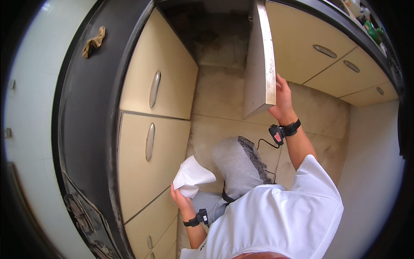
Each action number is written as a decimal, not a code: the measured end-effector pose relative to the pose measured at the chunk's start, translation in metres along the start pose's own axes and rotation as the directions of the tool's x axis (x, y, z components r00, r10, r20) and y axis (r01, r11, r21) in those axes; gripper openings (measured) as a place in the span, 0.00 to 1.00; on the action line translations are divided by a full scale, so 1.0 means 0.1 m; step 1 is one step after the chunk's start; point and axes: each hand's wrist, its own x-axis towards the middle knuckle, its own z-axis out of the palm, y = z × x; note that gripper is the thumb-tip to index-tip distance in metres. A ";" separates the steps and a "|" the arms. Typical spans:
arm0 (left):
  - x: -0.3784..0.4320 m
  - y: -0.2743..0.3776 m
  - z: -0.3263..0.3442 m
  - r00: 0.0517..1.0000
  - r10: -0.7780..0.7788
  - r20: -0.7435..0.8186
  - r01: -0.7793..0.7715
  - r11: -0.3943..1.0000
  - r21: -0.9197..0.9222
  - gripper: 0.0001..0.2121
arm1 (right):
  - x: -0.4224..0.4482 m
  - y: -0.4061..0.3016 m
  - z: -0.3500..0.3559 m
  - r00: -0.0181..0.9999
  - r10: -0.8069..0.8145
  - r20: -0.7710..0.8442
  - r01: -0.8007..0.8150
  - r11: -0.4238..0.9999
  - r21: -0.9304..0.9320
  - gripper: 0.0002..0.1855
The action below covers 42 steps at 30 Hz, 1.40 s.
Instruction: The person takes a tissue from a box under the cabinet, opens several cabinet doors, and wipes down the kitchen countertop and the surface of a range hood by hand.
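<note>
A loosely folded white sheet (193, 176), either paper towel or thin cloth, is held in my left hand (181, 199) beside the cream cabinet fronts. My right hand (282, 98) grips an opened cabinet door (258, 64) near its free corner. Its fingers lie along the outer face, and the door hides part of the hand. The door stands swung out over the floor, its pale edge scuffed and stained. Behind it, a dark cabinet interior (213, 35) shows at the top; what lies inside is hard to make out.
A black countertop (93, 113) runs along the left, with a crumpled brown cloth (94, 42) on it and a gas hob (81, 213) lower down. Cream drawers (349, 71) with metal handles line the right. My bent knee (233, 158) is above the tiled floor (216, 94).
</note>
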 end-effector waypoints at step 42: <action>-0.54 0.87 2.06 0.447 -0.072 0.892 -0.566 0.749 0.344 0.12 | 0.68 -2.35 -1.64 0.787 -0.600 -0.141 0.539 0.781 -0.314 0.22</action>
